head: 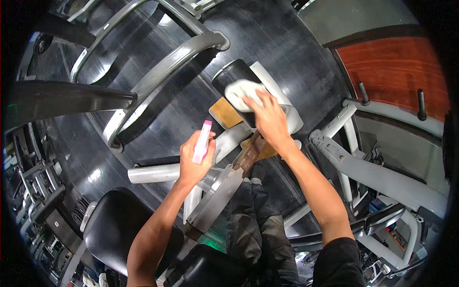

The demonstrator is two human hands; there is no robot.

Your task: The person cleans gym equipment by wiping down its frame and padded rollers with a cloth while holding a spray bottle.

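My right hand (270, 120) presses a white cloth (242, 94) onto a black padded roller (235, 73) of a gym machine. Below and to the left, my left hand (196, 156) is closed around a pink and white bottle (203, 141), held upright above the machine's grey metal frame (218, 193). Part of the roller lies hidden under the cloth and my right hand. Beside the roller are a yellowish-brown plate (226, 112) and a white tube (272, 82).
Black padded seat (118, 222) at lower left. A curved grey metal tube frame (172, 61) stands at upper left, and another grey machine frame (380, 175) at right. A reddish wooden panel (391, 71) is at upper right, above dark flooring (161, 122).
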